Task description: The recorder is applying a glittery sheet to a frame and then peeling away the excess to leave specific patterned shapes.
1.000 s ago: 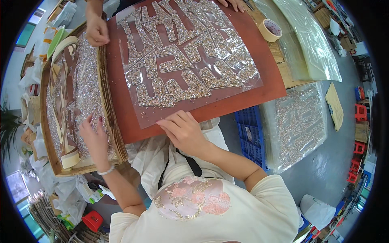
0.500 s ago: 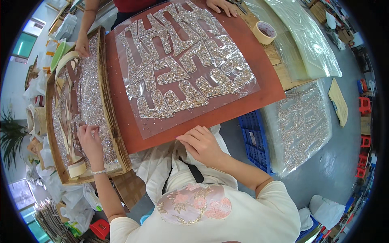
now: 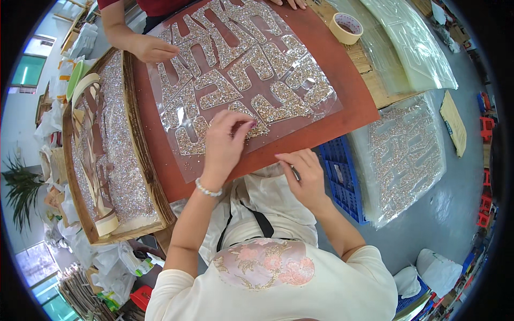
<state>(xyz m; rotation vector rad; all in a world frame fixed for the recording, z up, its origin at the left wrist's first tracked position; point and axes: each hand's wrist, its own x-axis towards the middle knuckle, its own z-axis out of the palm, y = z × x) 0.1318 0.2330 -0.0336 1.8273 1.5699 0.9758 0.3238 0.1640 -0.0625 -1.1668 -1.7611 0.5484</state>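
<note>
A clear plastic sheet [image 3: 251, 140] lies on a red-brown board [image 3: 350, 115], with glittery rhinestone-covered cut shapes [image 3: 281, 101] set close together on it. Over the near edge of these shapes is my left hand [image 3: 225, 142], thumb and fingers drawn together in a pinch; whatever is between the fingertips is too small to make out. My right hand [image 3: 306, 176] hovers by the board's front edge, its fingers loosely apart and holding nothing. Left of the board stands a wooden tray [image 3: 155, 200] filled with loose glittering stones [image 3: 126, 139].
A co-worker's hand [image 3: 155, 49] reaches over the sheet's far left corner. Strips and a tape roll [image 3: 107, 223] lie in the tray. Another tape roll [image 3: 346, 28] sits at the far right. A blue crate [image 3: 342, 179] and a wrapped glittery sheet [image 3: 407, 155] are right of me.
My left hand has moved right from the tray to above the sheet. My right hand has shifted slightly right. The co-worker's hand has gone from the tray to the sheet's corner.
</note>
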